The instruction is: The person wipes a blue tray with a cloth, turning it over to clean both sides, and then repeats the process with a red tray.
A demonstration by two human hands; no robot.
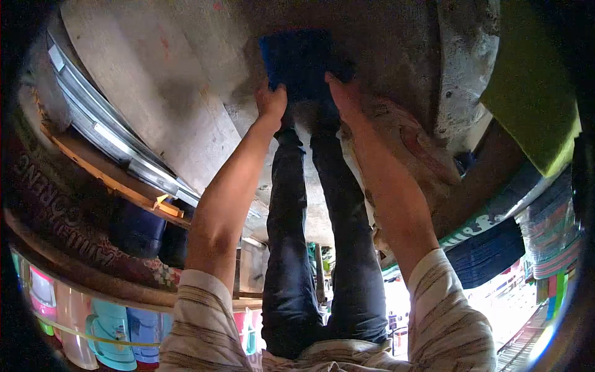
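Blue slab (300, 62), beyond the feet (floor contact: cannot tell), looks light, fairly stiff and unlikely to break, best held at opposite sides, where left hand (271, 102) and right hand (344, 96) grasp it.

Object (299, 62) between left hand (271, 104) and right hand (345, 98)

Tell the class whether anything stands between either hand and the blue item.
Nothing visible does: the left hand and right hand already grip the blue item at opposite sides. Its underside is hidden, so I can't judge there.
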